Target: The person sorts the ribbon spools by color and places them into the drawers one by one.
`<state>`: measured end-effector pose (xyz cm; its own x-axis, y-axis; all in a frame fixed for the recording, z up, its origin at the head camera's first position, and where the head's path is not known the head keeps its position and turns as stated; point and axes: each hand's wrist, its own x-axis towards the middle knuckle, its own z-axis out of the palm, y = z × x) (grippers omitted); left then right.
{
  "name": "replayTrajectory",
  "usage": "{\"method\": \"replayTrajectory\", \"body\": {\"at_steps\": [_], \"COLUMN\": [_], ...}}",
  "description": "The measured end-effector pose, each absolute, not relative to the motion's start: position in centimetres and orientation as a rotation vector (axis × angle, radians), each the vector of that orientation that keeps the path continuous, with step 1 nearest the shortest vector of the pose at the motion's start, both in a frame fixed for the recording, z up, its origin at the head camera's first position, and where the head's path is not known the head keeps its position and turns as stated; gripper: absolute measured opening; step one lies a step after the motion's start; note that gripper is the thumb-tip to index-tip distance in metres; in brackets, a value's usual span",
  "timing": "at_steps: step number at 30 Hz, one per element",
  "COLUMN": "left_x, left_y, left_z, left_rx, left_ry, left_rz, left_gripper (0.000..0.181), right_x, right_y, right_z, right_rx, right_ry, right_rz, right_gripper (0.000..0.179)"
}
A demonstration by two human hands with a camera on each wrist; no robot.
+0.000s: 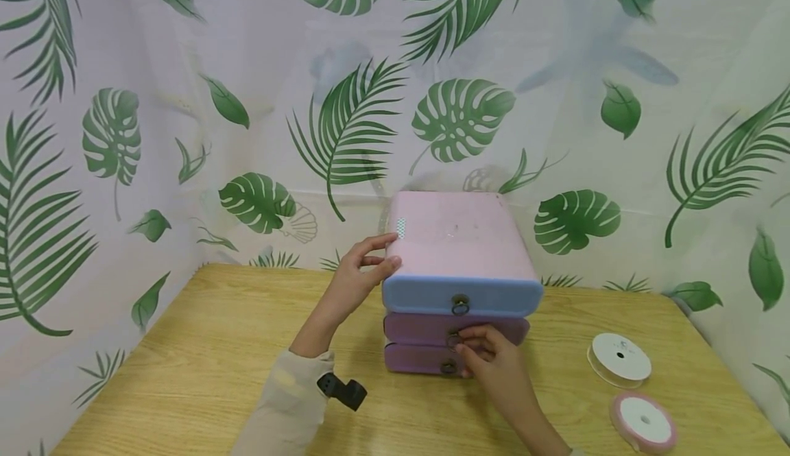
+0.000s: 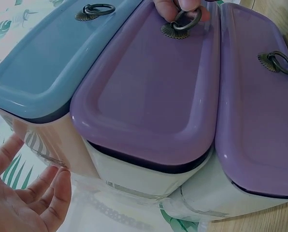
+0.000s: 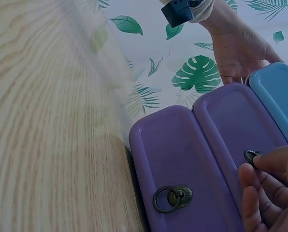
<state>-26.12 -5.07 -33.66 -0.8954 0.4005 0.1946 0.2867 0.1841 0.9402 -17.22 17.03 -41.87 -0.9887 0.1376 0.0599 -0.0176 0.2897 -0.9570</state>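
Note:
A small drawer cabinet [image 1: 457,236] with a pink top stands on the table, its drawers stacked in three tiers. The top drawer front [image 1: 426,296] is blue; the middle drawer front [image 2: 149,92] and the bottom drawer front [image 2: 255,116] are purple. Each bears a dark metal ring pull on a shell-shaped plate. My right hand [image 1: 494,363] pinches the middle drawer's ring pull [image 3: 250,156] between thumb and finger. Against the cabinet's upper left side rests my left hand [image 1: 361,271], fingers extended. The middle drawer front sticks out slightly, with a dark gap behind its edge in the left wrist view.
Two ribbon spools lie at the table's right: a white spool [image 1: 620,358] and, nearer, a pink-rimmed spool [image 1: 644,422]. A leaf-print curtain [image 1: 259,134] hangs behind the wooden table [image 1: 185,353]. A black strap [image 1: 342,391] sticks out from the left wrist.

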Motion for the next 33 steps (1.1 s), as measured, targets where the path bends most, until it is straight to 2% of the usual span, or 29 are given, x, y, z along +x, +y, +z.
{"method": "replayTrajectory", "body": {"at_steps": [6,21,33], "left_x": [-27.4,-27.3,-27.4], "left_y": [-5.0,-4.8,-4.9], "left_z": [-35.2,-35.2,-35.1], "left_rx": [0.681,0.722,0.675], "left_ry": [2.348,2.349,2.374], "left_rz": [1.827,1.846,1.840], "left_gripper": [0.045,0.043,0.044], "right_x": [-16.9,-15.0,-13.1], "right_y": [17.3,17.8,17.7], "right_z": [-41.9,-41.5,-41.3], "right_rx": [-0.147,-0.143,-0.179], "right_ry": [-2.425,-2.463,-2.563], "right_rz": [1.793,1.830,1.822], "right_gripper": [0.022,0.021,0.031]}}
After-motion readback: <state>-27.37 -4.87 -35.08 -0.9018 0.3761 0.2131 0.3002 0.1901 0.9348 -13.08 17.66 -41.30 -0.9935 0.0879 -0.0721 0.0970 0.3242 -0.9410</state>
